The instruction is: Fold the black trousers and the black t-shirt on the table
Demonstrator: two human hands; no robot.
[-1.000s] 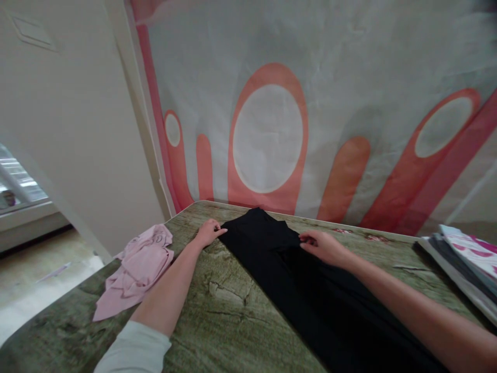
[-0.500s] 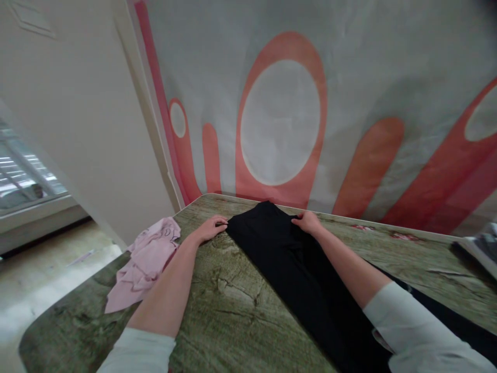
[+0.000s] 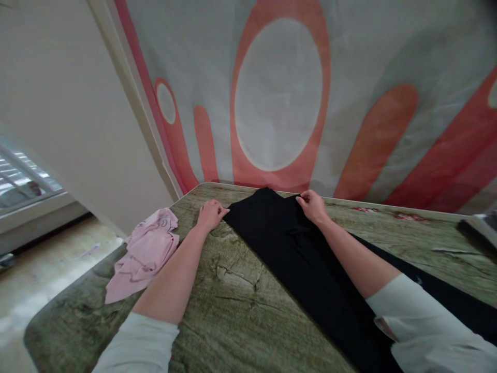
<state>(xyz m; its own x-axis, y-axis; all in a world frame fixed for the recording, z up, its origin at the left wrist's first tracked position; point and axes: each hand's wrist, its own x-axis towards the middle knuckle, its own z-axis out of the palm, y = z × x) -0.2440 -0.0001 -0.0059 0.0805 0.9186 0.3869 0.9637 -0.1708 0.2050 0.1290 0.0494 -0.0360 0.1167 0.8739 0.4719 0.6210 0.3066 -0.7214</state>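
A pair of black trousers (image 3: 267,233) lies across the wood-patterned table, waist end at the far edge and legs spreading toward the near right. My left hand (image 3: 212,213) pinches the left corner of the waist between thumb and fingers. At the opposite corner, my right hand (image 3: 311,205) grips the waist edge with its fingers closed. The cloth between both hands lies fairly flat, with a few creases below the right hand. My right forearm passes over one leg and hides part of it.
A crumpled pink garment (image 3: 149,251) with dark line print lies left of my left forearm. The table (image 3: 229,316) meets a patterned wall (image 3: 279,93) at its far side. A dark and pale item (image 3: 481,233) sits at the right edge.
My right hand has moved slightly outward with its waist corner, widening and smoothing the top of the trousers. The left hand keeps its corner, and the view has tilted down slightly.
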